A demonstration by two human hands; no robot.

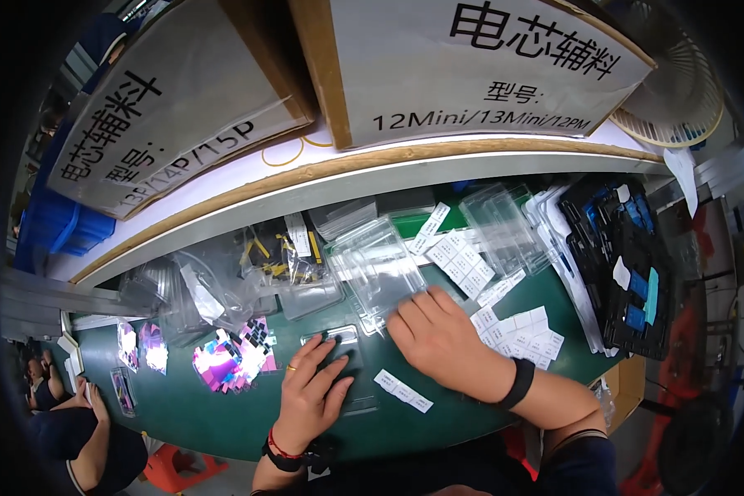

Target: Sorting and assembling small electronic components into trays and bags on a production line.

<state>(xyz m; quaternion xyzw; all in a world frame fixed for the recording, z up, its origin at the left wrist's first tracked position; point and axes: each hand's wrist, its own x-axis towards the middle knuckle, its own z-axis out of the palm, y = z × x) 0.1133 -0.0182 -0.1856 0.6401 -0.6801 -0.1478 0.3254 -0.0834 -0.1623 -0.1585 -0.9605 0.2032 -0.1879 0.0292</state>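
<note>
My left hand point(312, 388) rests with its fingers spread on a transparent plastic tray point(360, 382) lying on the green table. Beyond it is my right hand point(435, 332), its fingers curled downward at the near corner of some transparent plastic trays point(378, 263). Its fingertips are hidden, so whatever it pinches does not show. A short strip of white printed labels point(403, 391) lies just right of the tray under my left hand. More label sheets point(521, 335) spread out beneath and beside my right forearm.
Colourful shiny pieces point(231, 360) are heaped at left. Bagged parts point(285, 252) sit along the back, with black trays point(636, 264) stacked at right. A shelf point(438, 157) carrying cardboard boxes point(479, 74) overhangs the table's far side. Another person's hand point(95, 401) is at far left.
</note>
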